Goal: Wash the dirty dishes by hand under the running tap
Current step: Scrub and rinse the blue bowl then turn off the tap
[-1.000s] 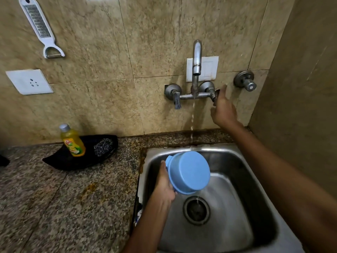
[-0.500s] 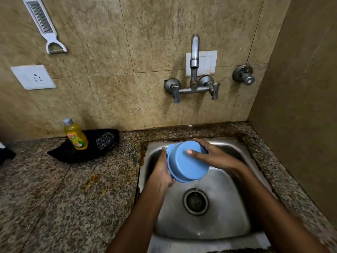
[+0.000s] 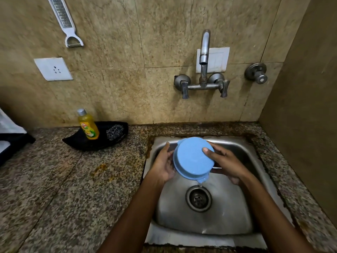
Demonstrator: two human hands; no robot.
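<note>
A light blue plastic bowl (image 3: 191,159) is held over the steel sink (image 3: 242,212), its base turned toward me and its mouth facing away. My left hand (image 3: 163,164) grips its left rim. My right hand (image 3: 225,161) holds the right side, thumb pressed on the base. Water drips from the bowl's lower lip above the drain (image 3: 198,198). The wall tap (image 3: 204,57) stands above the sink with no stream falling from its spout.
A yellow dish soap bottle (image 3: 88,126) and a steel scrubber (image 3: 114,132) sit in a black tray (image 3: 82,142) on the granite counter (image 3: 60,189) left of the sink. A grater (image 3: 64,21) and a socket (image 3: 52,68) are on the tiled wall. A side wall closes the right.
My right hand left the tap handle and came down onto the bowl. The water stream has stopped. The bowl has tipped further, its base now facing me.
</note>
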